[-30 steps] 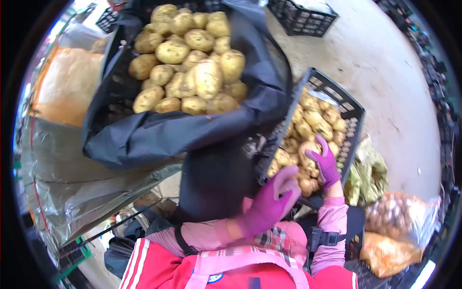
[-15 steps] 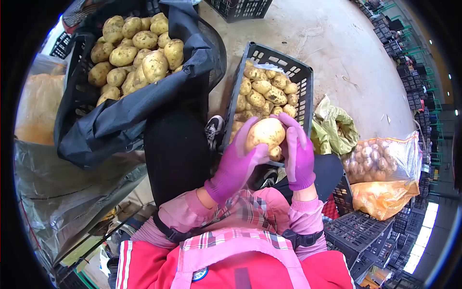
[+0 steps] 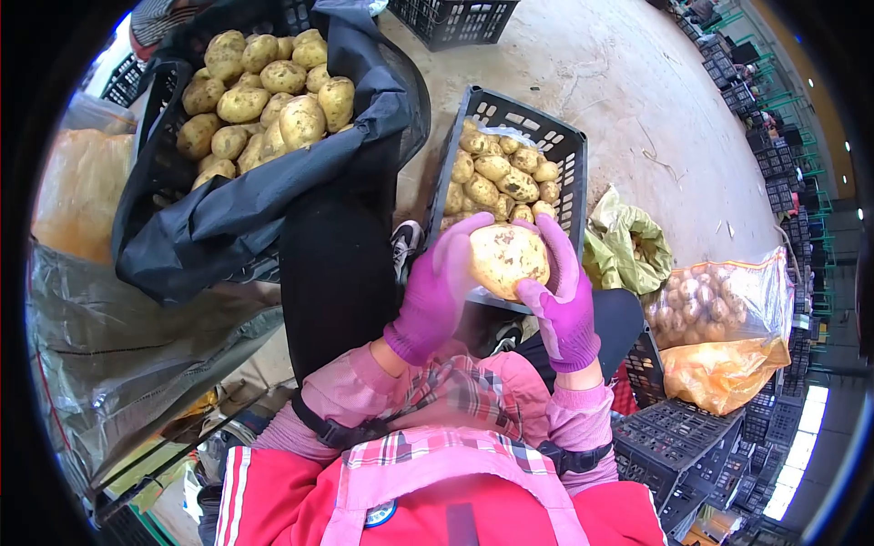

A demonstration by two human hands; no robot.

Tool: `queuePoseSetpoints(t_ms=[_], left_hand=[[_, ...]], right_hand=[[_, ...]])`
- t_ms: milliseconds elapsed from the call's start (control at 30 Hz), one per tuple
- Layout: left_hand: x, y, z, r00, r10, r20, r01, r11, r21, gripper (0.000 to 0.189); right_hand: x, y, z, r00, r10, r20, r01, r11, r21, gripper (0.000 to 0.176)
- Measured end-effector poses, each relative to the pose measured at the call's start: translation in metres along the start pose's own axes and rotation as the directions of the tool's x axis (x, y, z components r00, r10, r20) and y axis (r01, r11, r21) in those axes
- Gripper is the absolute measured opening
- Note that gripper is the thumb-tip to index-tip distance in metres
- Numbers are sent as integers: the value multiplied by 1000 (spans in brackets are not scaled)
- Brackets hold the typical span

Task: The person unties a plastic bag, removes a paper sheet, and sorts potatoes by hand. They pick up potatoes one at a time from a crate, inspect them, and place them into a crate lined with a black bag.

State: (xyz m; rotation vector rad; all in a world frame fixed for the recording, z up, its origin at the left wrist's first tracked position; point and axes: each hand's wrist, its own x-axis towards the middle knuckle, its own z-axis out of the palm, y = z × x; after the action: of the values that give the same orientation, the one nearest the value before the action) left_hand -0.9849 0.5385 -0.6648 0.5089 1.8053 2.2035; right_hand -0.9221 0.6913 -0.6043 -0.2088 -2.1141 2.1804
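Note:
A large pale potato with brown specks is held up between my two gloved hands, above the near end of a black crate. My right hand grips it from the right, thumb across its front and fingers behind. On the left side, my left hand is closed against the potato, its thumb partly blurred. Both gloves are purple with paler fingers. Below and beyond, the black crate holds many smaller potatoes, some partly hidden by my hands.
At upper left, a crate draped with dark cloth holds large potatoes. Right of the middle crate lie a green sack and a clear bag of potatoes. Black crates stand at lower right; another crate is at the top.
The potato has been turned, showing a more speckled side. My right thumb now lies across its front, and my left thumb has come away from its front.

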Motion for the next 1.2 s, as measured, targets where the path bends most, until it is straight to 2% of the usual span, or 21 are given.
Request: queuePoseSetpoints(t_ms=[67, 100, 133, 200, 233, 333, 367, 433, 500, 600, 700, 800, 833, 900, 933, 967, 1000, 1033, 1067, 1133, 1200], left_hand=[[3, -7, -11, 962, 256, 92, -269, 841, 470, 47], [2, -13, -12, 995, 41, 89, -65, 958, 281, 46], [2, -19, -12, 977, -171, 129, 161, 984, 82, 46], [3, -6, -8, 916, -358, 182, 390, 899, -197, 47], [-1, 3, -5, 920, -359, 156, 390, 876, -283, 48], [-4, 0, -9, 994, -81, 78, 81, 997, 0, 50], [-3, 1, -8, 997, -51, 65, 50, 999, 14, 50], [-2, 7, -8, 990, -125, 66, 133, 982, -135, 49], [-4, 16, -7, 936, -317, 155, 353, 831, -430, 49], [-3, 21, -4, 941, -318, 115, 332, 802, -497, 50], [-6, 37, -3, 931, -328, 158, 357, 738, -573, 50], [-8, 34, -7, 940, -282, 190, 333, 643, -690, 49], [-9, 29, -7, 968, -201, 149, 250, 756, -604, 50], [-8, 22, -5, 995, -19, 101, 57, 918, -394, 53], [-10, 22, -3, 996, -53, 79, 80, 917, -390, 54], [-12, 27, -2, 996, -84, 44, 94, 920, -382, 56], [-12, 31, -3, 994, -110, 0, 102, 924, -368, 57], [-11, 20, -2, 990, -100, -95, 72, 963, -260, 51], [-9, 6, -3, 982, -127, -141, 87, 961, -263, 41], [-6, 1, -9, 974, -207, -97, 115, 811, -574, 43], [1, 2, -5, 941, -309, -135, 143, 730, -668, 44]], right_hand=[[1, 3, 4, 997, -79, -3, 79, 996, 32, 85], [1, 5, 6, 993, -117, -5, 117, 992, 48, 86], [1, 7, 7, 988, -156, 2, 156, 988, -13, 86], [2, 11, 9, 972, -233, 29, 235, 963, -133, 87], [1, 11, 11, 980, -198, 7, 198, 979, -50, 88], [1, 8, 18, 998, 48, -49, -50, 998, -40, 88], [0, 6, 16, 997, 50, -60, -55, 994, -96, 87], [3, 13, 14, 992, -116, -40, 104, 969, -226, 82], [2, 14, 19, 974, -218, -64, 179, 909, -378, 79], [3, 8, 24, 965, -256, -52, 230, 927, -296, 73], [6, 10, 20, 918, -395, 20, 343, 768, -541, 61], [5, 10, 19, 887, -460, 50, 419, 754, -506, 45], [4, 6, 19, 901, -433, 3, 395, 820, -414, 35], [3, 5, 20, 920, -391, -22, 369, 885, -285, 35], [2, 4, 21, 929, -368, -26, 355, 910, -215, 35], [0, -15, 30, 954, -300, 7, 275, 864, -423, 40], [1, -6, 30, 945, -321, 67, 308, 799, -517, 57], [1, -3, 35, 935, -333, 125, 339, 729, -595, 65], [0, -1, 40, 921, -345, 182, 373, 646, -666, 73], [0, 4, 42, 918, -357, 174, 376, 640, -670, 71], [8, -2, 45, 899, -412, 149, 406, 654, -639, 68]])
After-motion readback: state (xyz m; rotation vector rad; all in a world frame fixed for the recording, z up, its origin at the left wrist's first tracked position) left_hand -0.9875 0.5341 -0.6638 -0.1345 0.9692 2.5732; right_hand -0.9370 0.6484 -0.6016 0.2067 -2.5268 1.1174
